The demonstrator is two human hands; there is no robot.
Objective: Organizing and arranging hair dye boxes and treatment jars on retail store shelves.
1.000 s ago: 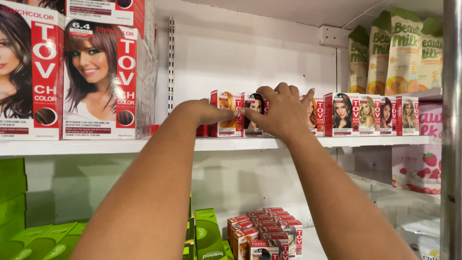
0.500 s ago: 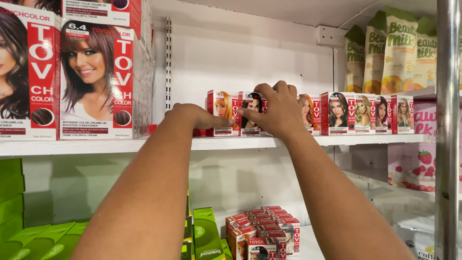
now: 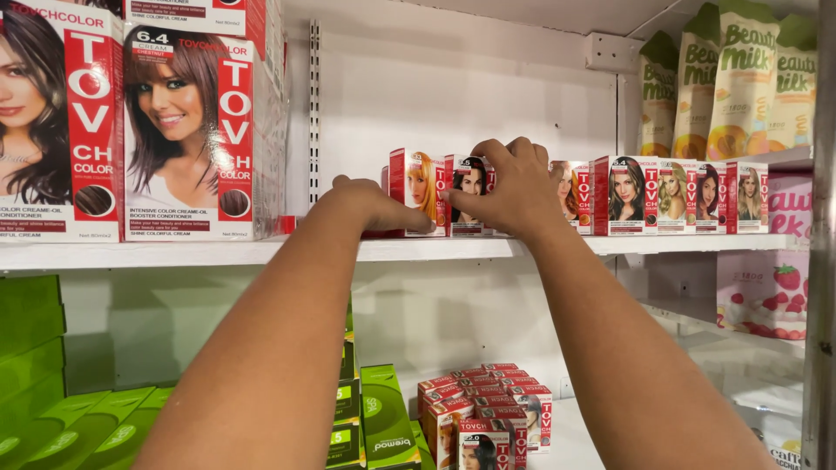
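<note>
1. Straightening of small hair-dye boxes on the upper shelf (image 3: 261, 252) looks like the step in hand: both arms reach up to the row standing upright along the shelf's front edge.
2. Left hand (image 3: 374, 204) lies at the left end of that row, fingers stretched forward and nearly flat against the lower front of the orange-haired box (image 3: 416, 190). It grips nothing that I can see; it presses or steadies.
3. Right hand (image 3: 514, 187) sits just right of that box, fingers curled over the top of the dark-haired box (image 3: 468, 193), thumb low on its front. The grasp looks closed on the box, though the fingertips behind it are hidden.
4. Further right on the shelf, more boxes (image 3: 679, 193) stand in line, touching one another.
5. Judging by this, the next move calls for a short, level nudge so the held box sits flush with its neighbours without tipping them.
</note>
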